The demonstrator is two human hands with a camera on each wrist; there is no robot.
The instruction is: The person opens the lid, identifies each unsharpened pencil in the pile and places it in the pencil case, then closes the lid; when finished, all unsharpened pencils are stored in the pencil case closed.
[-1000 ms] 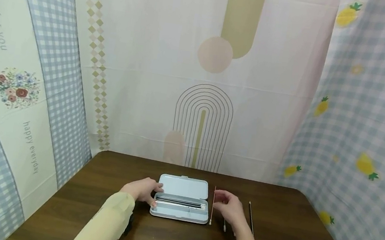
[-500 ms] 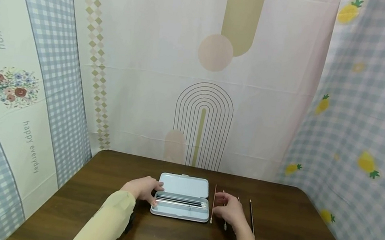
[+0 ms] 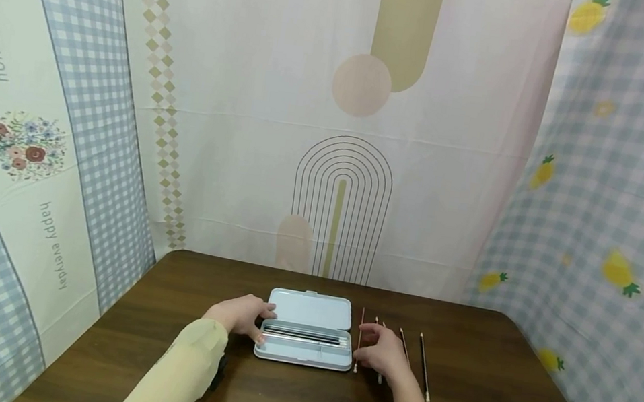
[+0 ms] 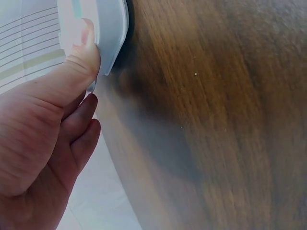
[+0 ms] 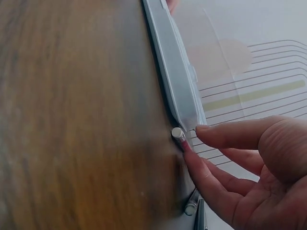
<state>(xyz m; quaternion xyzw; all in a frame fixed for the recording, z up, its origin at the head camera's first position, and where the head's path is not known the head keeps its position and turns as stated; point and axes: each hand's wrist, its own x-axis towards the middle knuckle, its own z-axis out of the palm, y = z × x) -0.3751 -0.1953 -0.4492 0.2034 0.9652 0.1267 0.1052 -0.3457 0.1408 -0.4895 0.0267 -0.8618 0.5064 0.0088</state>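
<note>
A pale blue pencil case [image 3: 301, 356] lies with its lid raised on the brown table, several dark and silver pencils [image 3: 304, 336] in its far compartment. My left hand [image 3: 239, 316] holds its left end, thumb over the rim in the left wrist view and other fingers beyond it. Just right of the case lies a red pencil [image 5: 178, 134], its white eraser end toward me. My right hand [image 3: 384, 352] is at this pencil. One fingertip touches it, while the thumb shows a small gap from it in the right wrist view.
More pencils lie on the table to the right, partly under my right hand, including a dark pencil [image 3: 424, 367] farthest right. A patterned cloth [image 3: 453, 177] hangs behind the table [image 3: 283, 400], and checked cloths flank it.
My right hand has drawn slightly toward me along the red pencil, uncovering more of the pencils to its right. The left hand, the case and the red pencil stay in place.
</note>
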